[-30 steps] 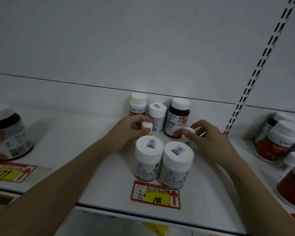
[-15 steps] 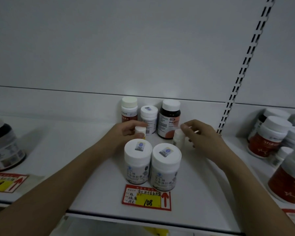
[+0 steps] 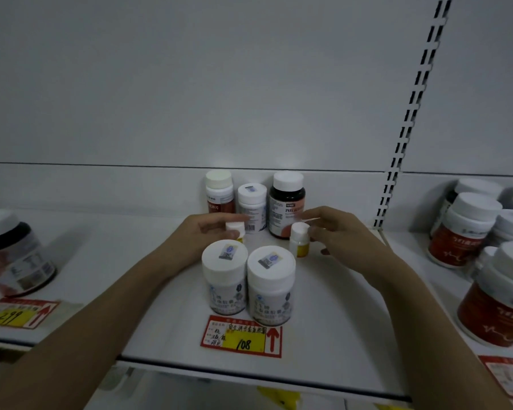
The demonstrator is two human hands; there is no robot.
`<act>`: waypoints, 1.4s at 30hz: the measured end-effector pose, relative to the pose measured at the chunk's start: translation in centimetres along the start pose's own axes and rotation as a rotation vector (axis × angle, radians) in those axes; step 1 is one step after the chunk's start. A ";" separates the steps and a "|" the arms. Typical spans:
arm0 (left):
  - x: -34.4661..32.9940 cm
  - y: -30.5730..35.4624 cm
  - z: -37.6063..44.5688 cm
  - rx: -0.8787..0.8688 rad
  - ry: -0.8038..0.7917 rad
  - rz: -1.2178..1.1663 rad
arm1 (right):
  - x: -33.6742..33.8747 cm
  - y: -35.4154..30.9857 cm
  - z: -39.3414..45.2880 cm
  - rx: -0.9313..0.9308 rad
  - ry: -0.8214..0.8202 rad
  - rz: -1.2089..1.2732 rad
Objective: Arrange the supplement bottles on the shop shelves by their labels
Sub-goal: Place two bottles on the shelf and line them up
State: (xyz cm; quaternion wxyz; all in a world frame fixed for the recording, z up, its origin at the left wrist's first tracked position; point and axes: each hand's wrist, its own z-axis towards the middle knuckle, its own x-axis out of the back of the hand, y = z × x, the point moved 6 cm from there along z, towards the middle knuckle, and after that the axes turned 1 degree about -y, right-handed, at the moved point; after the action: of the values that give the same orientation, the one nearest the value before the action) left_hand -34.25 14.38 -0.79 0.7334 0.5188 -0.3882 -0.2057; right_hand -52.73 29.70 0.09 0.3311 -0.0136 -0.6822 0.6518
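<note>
— Sorting, are you? Which step is this?

— I'm placing two small white-capped, yellow-banded plastic bottles behind the front pair. My left hand (image 3: 203, 232) is pinching the left small bottle (image 3: 236, 229) by its cap; my right hand (image 3: 336, 232) is curling its fingers at the right small bottle (image 3: 299, 239), which is standing on the white metal shelf (image 3: 338, 321).

— And next?

— I'm judging both need setting down upright, labels forward, then letting go gently.

— Any room?

— It's getting tight. The two wide white-lidded tubs (image 3: 248, 279) are standing just in front, and three taller bottles (image 3: 251, 199) are lining the back wall, the dark amber bottle (image 3: 286, 202) just behind my right fingers. Bare shelf is lying open to the right, up to the slotted upright (image 3: 397, 161). The front edge is well clear of the small bottles.
</note>
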 end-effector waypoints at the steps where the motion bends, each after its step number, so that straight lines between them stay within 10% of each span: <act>1: 0.1 0.0 0.1 -0.002 0.008 0.006 | -0.2 0.0 0.1 0.012 -0.034 -0.008; 16: 0.8 0.1 0.2 -0.010 0.063 -0.191 | -0.6 -1.3 -1.8 -0.044 0.113 0.087; 24: 2.8 11.0 -1.9 -0.141 0.033 -0.367 | 2.4 -9.4 -9.1 0.029 0.356 0.311; 42: -19.3 27.0 -17.6 -0.228 -0.269 -0.361 | 15.4 -11.2 -38.4 0.027 0.590 0.263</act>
State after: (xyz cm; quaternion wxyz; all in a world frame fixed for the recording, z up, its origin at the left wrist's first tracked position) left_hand -35.07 48.76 14.33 0.6804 0.4617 -0.3577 -0.4428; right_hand -42.11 68.80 14.23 0.4275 -0.2858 -0.5406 0.6659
